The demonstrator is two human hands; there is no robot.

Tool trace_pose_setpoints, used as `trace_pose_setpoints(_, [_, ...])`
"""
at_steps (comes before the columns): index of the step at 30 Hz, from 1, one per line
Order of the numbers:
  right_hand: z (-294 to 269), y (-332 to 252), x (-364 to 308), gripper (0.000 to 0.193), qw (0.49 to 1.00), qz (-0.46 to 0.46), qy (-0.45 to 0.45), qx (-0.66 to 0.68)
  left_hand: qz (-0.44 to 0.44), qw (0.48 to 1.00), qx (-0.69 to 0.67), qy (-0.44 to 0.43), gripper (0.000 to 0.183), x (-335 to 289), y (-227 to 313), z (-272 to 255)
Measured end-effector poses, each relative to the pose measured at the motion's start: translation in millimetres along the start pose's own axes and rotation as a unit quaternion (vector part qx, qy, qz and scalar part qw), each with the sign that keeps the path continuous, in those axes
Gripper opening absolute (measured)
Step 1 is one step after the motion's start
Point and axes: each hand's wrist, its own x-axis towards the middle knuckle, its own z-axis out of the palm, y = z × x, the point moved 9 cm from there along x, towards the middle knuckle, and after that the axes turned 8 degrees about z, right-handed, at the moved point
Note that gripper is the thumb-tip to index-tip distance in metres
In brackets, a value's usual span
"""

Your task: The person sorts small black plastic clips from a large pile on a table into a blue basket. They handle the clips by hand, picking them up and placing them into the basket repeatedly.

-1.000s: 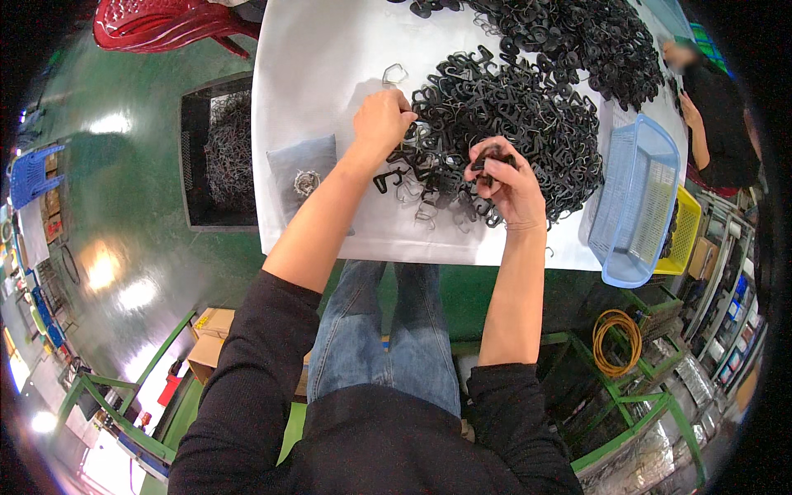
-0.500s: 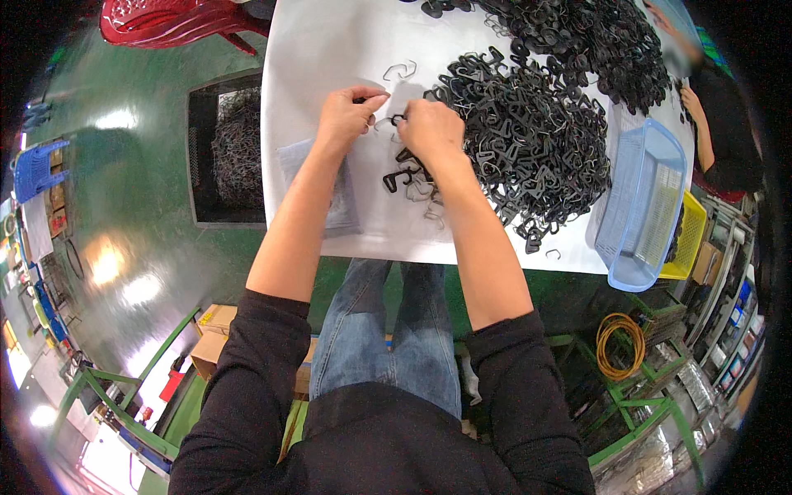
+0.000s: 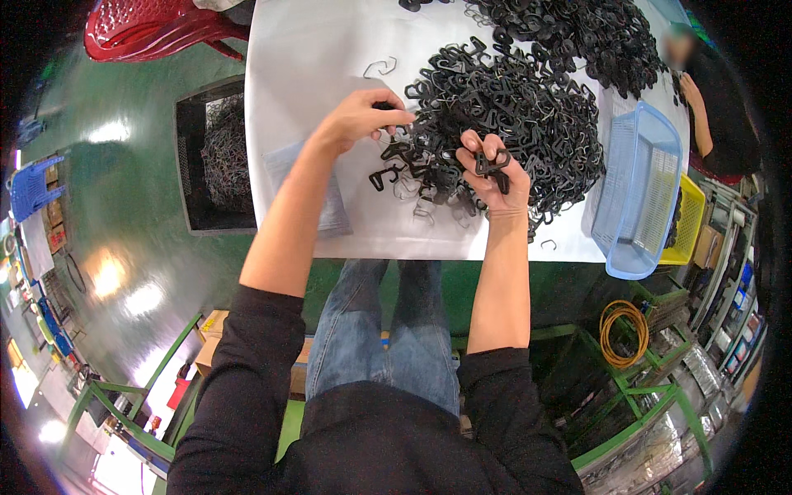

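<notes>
A big heap of black plastic hook-shaped clips (image 3: pixel 511 107) lies on the white table (image 3: pixel 305 74). My right hand (image 3: pixel 493 175) is closed around one black clip (image 3: pixel 493 162) at the near edge of the heap. My left hand (image 3: pixel 360 118) hovers over the table left of the heap, fingers pinched on a thin wire piece (image 3: pixel 388 132) that is hard to make out. Loose clips and bent wire hooks (image 3: pixel 417 188) lie scattered between my hands. Another wire hook (image 3: pixel 379 66) lies alone farther up the table.
A blue plastic basket (image 3: pixel 639 190) stands at the table's right edge, a yellow crate (image 3: pixel 689 223) behind it. A black bin of metal wires (image 3: pixel 216 157) sits on the green floor at left. A red chair (image 3: pixel 148 29) is top left. Another person (image 3: pixel 718 99) works at right.
My hands have parted: the right one moved right and down to the heap's edge with a clip, the left stayed near the table's middle holding a wire piece.
</notes>
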Motion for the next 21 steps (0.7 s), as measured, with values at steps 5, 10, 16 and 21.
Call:
trace_pose_setpoints(5, [5,0,2,0.027,0.999,-0.011,-0.042,0.012,-0.063,0.982,-0.179,-0.011,0.020,-19,-10,-3])
trace_pose_setpoints(10, [-31,3,-35,0.026,0.914,0.077,0.291,-0.272,-0.017,0.954,-0.297,-0.033,0.033,-25,-3,3])
trace_pose_setpoints(16, [-35,8,-62,0.041,0.483,0.085,0.540,-0.684,-0.021,0.901,-0.432,0.021,0.035,-31,-10,17])
trace_pose_setpoints(21, [-35,7,-41,0.030,0.641,-0.009,0.507,-0.577,-0.066,0.918,-0.386,0.069,0.026,-34,-14,26])
